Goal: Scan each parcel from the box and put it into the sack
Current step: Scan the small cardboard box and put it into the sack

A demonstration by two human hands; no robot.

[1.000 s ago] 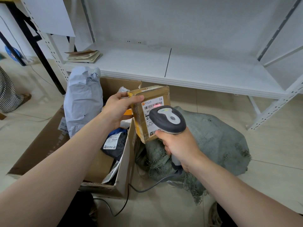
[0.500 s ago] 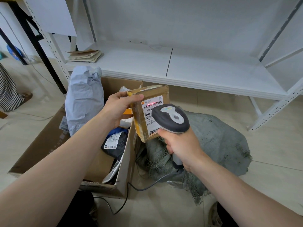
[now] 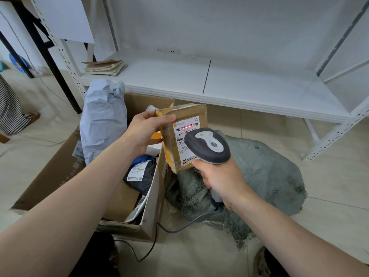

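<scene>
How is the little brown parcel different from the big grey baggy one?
The brown parcel is a stiff cardboard box; the grey parcel is a soft, crinkled bag. The left hand holds the brown parcel up; the grey parcel stands in the big box. The grey parcel looks bigger than the brown parcel.

A low white shelf (image 3: 249, 90) runs across the back, its two boards meeting at a dark seam. At its left end lies a loose stack of tan papers (image 3: 104, 66). A perforated white post (image 3: 339, 132) slants down to the tiled floor (image 3: 329, 186) on the right. A white sheet (image 3: 65, 19) hangs at top left, above a black frame leg (image 3: 46, 54) angling down to the floor. Further left, striped cloth (image 3: 10, 110) sits at the edge, with something blue (image 3: 18, 62) behind it, too small to tell.
</scene>
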